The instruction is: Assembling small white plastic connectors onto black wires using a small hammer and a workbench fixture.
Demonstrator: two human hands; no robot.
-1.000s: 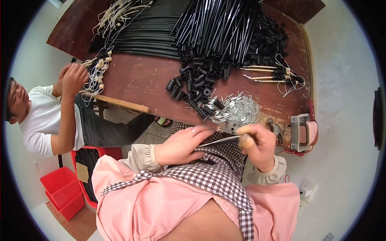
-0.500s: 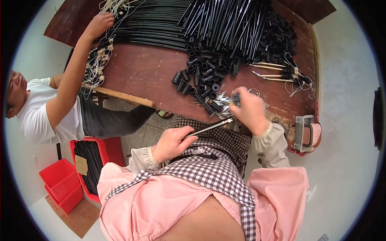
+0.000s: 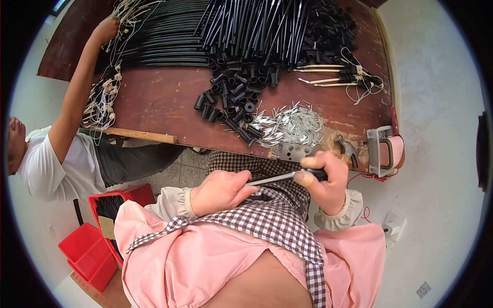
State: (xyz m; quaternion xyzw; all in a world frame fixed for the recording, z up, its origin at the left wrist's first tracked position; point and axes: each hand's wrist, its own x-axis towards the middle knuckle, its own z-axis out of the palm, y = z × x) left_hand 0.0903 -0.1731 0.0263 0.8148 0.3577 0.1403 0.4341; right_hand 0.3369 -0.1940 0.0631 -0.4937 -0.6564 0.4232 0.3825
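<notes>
Pink work clothes with a checked apron

The person wears a loose pink garment (image 3: 205,262) that fills the view below the brown table (image 3: 159,100), with a brown-and-white checked apron (image 3: 272,215) running down its middle; the apron's strap crosses the pink cloth toward the side away from the table. Both sleeves end in gathered cream cuffs (image 3: 172,203), one behind the bare left hand (image 3: 221,191), the other behind the bare right hand (image 3: 323,179), nearer the table's edge.
</notes>
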